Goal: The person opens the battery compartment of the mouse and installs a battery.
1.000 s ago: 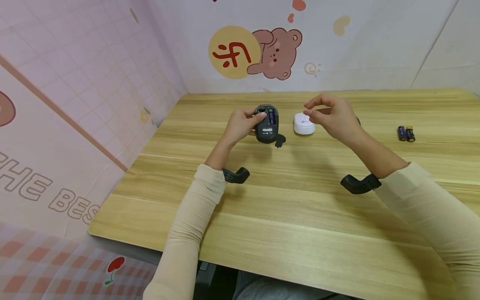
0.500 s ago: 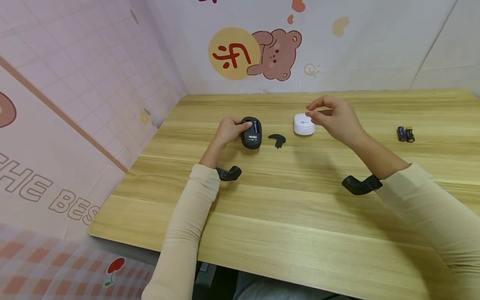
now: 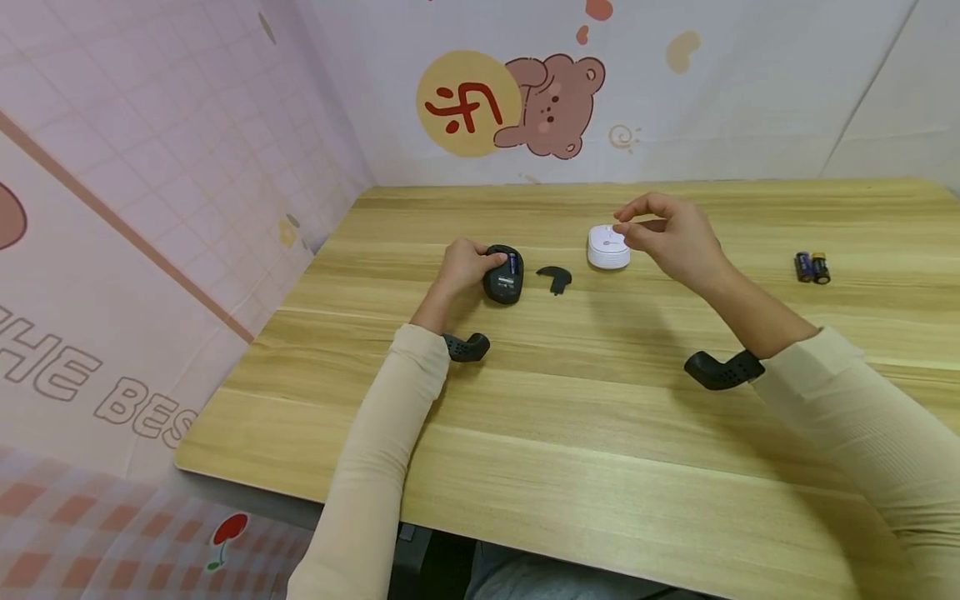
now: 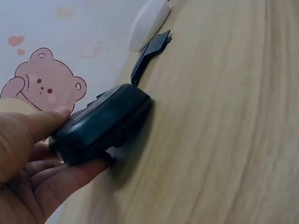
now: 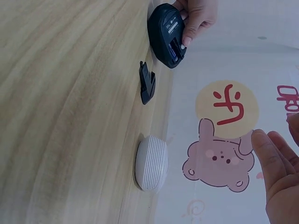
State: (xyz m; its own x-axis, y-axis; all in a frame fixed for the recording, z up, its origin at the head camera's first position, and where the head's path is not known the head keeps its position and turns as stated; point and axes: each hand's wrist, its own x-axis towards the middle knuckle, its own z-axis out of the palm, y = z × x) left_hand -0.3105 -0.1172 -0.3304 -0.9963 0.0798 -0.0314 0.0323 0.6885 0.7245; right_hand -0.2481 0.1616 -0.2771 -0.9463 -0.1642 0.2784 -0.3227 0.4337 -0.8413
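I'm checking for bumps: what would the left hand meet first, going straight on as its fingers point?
Beyond the computer mouse it holds, the left hand would probably meet the black battery cover; height is unclear, so it might pass over.

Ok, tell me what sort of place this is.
Probably an indoor corner set up for recording handwork, though I can't be sure: a wood-grain table, printed wall coverings with a cartoon bear behind it, and black devices worn at both wrists.
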